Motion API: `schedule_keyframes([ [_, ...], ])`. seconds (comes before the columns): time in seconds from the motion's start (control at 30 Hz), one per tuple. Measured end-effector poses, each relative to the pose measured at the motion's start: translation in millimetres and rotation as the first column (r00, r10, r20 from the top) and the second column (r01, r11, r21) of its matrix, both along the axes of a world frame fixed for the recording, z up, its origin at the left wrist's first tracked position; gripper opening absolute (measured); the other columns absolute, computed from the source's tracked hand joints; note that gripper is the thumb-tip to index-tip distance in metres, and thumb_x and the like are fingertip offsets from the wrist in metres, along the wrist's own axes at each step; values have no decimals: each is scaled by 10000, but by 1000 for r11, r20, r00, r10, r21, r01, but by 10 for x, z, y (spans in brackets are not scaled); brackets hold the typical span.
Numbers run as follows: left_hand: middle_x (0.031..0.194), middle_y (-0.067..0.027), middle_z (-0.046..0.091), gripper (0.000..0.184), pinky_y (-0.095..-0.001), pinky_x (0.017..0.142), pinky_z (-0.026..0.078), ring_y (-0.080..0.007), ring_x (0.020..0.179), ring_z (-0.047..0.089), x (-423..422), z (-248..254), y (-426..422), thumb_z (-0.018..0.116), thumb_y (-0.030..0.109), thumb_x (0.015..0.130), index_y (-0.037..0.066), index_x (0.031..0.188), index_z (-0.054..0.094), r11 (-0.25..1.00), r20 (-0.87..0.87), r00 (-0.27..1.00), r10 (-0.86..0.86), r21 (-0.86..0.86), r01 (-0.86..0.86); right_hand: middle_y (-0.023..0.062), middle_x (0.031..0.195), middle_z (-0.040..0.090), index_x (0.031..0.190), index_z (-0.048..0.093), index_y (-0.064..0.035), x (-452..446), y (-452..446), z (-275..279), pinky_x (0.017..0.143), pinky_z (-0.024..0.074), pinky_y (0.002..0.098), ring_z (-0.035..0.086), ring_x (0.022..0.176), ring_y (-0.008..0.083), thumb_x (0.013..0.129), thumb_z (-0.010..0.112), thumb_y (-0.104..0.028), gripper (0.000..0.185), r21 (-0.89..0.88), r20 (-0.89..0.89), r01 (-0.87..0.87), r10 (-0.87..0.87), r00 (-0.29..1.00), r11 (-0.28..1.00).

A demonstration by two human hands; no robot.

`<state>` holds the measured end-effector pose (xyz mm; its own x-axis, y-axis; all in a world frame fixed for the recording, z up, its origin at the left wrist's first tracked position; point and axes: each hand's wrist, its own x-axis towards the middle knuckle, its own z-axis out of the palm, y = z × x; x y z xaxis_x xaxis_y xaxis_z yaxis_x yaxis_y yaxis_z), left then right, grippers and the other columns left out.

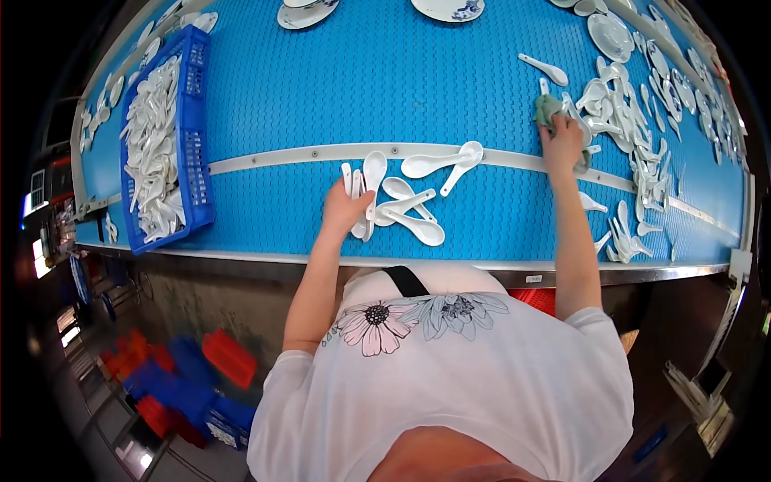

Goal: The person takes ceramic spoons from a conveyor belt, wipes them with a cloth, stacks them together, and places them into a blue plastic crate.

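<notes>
My left hand (346,210) is closed around several white spoons (356,183) near the belt's front edge. Just right of it, white spoons (414,210) lie crossed on the blue belt (321,104). Two more spoons (454,165) rest over the pale divider strip. Farther right, my right hand (564,143) is closed on a green cloth (548,109), with a spoon handle (544,85) showing beyond it. Whether the fingers also grip that spoon is hidden. One spoon (544,70) lies a little beyond the cloth.
A blue basket (195,136) full of white spoons stands at the left. A large heap of spoons (646,165) spreads over the belt at the right. Plates (450,6) sit at the far side. The metal front edge (514,275) runs before my body.
</notes>
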<state>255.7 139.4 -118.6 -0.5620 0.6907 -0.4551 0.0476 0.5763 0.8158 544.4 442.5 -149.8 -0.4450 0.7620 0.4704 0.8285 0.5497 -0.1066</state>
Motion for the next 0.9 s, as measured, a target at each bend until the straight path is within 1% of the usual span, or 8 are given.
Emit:
schedule_keyframes([
  [0.23, 856, -111, 612, 350, -311, 681, 458, -201, 766, 593, -17, -97, -41, 651, 148, 669, -10, 964, 547, 999, -5, 1000, 3, 38, -2, 116, 877, 538, 891, 579, -81, -524, -1059, 247, 692, 427, 378, 512, 838, 289, 623, 718, -301, 374, -390, -77, -66, 39, 996, 918],
  [0.3, 853, -109, 612, 349, -308, 680, 457, -197, 765, 592, -26, -74, -39, 650, 146, 670, -11, 965, 548, 999, -8, 1000, -3, 34, 3, 116, 923, 568, 949, 569, -46, -590, -1153, 310, 715, 442, 326, 550, 853, 238, 643, 721, -376, 476, -777, -423, -317, -79, 903, 544],
  [0.37, 854, -102, 612, 337, -299, 678, 456, -181, 763, 589, -24, -72, -37, 645, 136, 677, -13, 964, 549, 998, 34, 999, 0, 57, -2, 105, 944, 589, 990, 555, -16, -628, -945, 378, 717, 446, 281, 565, 834, 181, 658, 709, -429, 552, -757, -607, -384, -353, 712, 528],
  [0.5, 858, -99, 612, 334, -292, 679, 455, -173, 766, 587, -15, -29, -17, 643, 126, 679, -13, 969, 550, 998, 60, 998, 18, 60, -22, 89, 893, 597, 1001, 561, -19, -534, 96, 509, 689, 443, 260, 558, 790, 139, 687, 692, -405, 514, -592, -703, -347, -255, 664, 728],
  [0.6, 860, -99, 613, 342, -289, 681, 456, -170, 767, 588, -24, 3, -14, 645, 127, 679, -11, 976, 549, 999, 56, 998, 35, 35, -37, 119, 903, 600, 1013, 562, -19, -620, 579, 776, 703, 440, 284, 570, 793, 178, 701, 668, -417, 517, -637, -508, -183, -230, 830, 749],
  [0.7, 859, -97, 615, 350, -291, 675, 462, -168, 761, 592, -44, -45, -22, 655, 137, 679, -8, 981, 554, 998, 70, 997, 33, 43, -36, 141, 996, 571, 1078, 545, -66, -482, 1335, 143, 772, 438, 350, 552, 892, 295, 706, 632, -433, 530, -335, -153, -183, 139, 978, 924],
  [0.8, 854, -93, 614, 334, -289, 668, 465, -167, 756, 593, -78, -78, -33, 655, 127, 680, -4, 973, 561, 998, 91, 995, 28, 54, -33, 130, 1050, 539, 1146, 501, -107, -599, 1149, 82, 787, 441, 372, 526, 960, 295, 720, 624, -403, 534, -255, 279, 39, 35, 960, 966],
  [0.9, 850, -87, 614, 317, -288, 662, 467, -165, 750, 593, -94, -142, -35, 654, 116, 683, -1, 964, 565, 994, 153, 986, 73, 70, -85, 114, 1043, 527, 1130, 493, -118, -696, 952, -8, 758, 448, 405, 510, 966, 301, 742, 590, -340, 457, -256, 261, 89, -20, 965, 963],
])
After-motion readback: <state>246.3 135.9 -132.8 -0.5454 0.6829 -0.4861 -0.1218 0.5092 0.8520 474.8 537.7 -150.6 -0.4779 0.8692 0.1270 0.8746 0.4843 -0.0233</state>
